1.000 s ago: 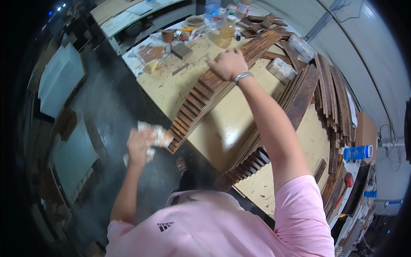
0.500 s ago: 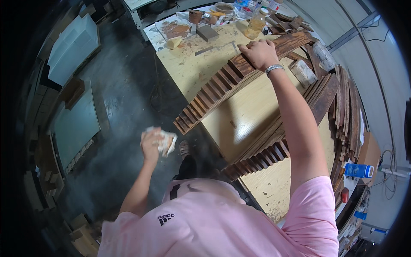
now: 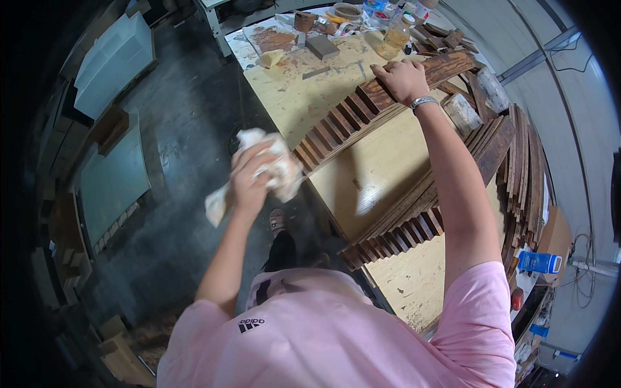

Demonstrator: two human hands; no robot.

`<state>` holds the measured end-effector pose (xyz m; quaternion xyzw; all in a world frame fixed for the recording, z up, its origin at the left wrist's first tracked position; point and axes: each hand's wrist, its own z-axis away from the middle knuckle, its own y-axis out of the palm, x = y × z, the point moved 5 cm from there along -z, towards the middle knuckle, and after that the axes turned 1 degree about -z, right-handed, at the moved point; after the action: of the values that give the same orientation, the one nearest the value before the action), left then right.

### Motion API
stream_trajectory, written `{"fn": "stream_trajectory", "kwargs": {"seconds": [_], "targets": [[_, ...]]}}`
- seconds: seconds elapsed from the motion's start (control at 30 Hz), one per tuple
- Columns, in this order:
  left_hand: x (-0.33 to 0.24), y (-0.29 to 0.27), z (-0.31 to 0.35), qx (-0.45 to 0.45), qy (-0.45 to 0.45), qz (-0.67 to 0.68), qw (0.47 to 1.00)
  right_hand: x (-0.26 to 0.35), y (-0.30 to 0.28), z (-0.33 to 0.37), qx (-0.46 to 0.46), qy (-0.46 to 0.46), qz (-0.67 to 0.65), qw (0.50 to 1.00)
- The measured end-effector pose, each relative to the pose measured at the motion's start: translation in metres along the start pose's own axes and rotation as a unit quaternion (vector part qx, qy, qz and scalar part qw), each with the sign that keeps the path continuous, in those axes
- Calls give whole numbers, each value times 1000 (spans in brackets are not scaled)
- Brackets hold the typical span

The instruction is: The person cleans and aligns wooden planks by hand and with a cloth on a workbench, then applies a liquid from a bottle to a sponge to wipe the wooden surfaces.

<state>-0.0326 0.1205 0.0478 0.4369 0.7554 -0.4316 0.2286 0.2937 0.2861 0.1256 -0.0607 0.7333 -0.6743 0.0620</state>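
My left hand [image 3: 248, 180] is wrapped round a crumpled white cloth [image 3: 282, 167], blurred by motion, at the near end of a row of dark brown wooden strips [image 3: 338, 123]. The cloth covers the tip of that row; whether it touches the wood I cannot tell. These strips lie fanned like steps, their near end past the table's left edge. Farther up, my right hand [image 3: 402, 81], with a silver bracelet at the wrist, grips the top strip from above. A second stepped stack of strips [image 3: 394, 240] lies nearer to me, partly behind my right forearm.
The pale worktable [image 3: 362, 194] carries a grey block [image 3: 321, 46], a yellow sponge [image 3: 272, 59] and a jar of amber liquid [image 3: 395, 39] at its far end. More curved strips [image 3: 525, 161] are piled along the right. A blue bottle [image 3: 539, 262] lies beyond them.
My left hand has swung up and right with the cloth, from over the floor to the strips' near end. The cloth is spread wider. My right hand keeps its hold.
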Motion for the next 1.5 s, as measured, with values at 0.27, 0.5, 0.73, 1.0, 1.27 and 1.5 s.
{"fn": "stream_trajectory", "kwargs": {"seconds": [0.27,0.5,0.73,1.0,1.27,1.5], "targets": [[-10,29,73,135,63,38,988,-3,8,-4,-21,-13,-19,1000],[-14,43,40,104,45,2,994,2,4,-4,2,8,-15,1000],[48,-35,19,-13,-88,18,996,10,-7,3,20,37,-24,999],[63,81,-156,189,139,28,972,6,-2,-2,-15,53,-50,997],[182,241,-280,224,-223,91,944,12,-24,16,-40,35,-70,996],[133,337,-313,266,-67,331,903,16,-29,9,-42,57,-110,991]]}}
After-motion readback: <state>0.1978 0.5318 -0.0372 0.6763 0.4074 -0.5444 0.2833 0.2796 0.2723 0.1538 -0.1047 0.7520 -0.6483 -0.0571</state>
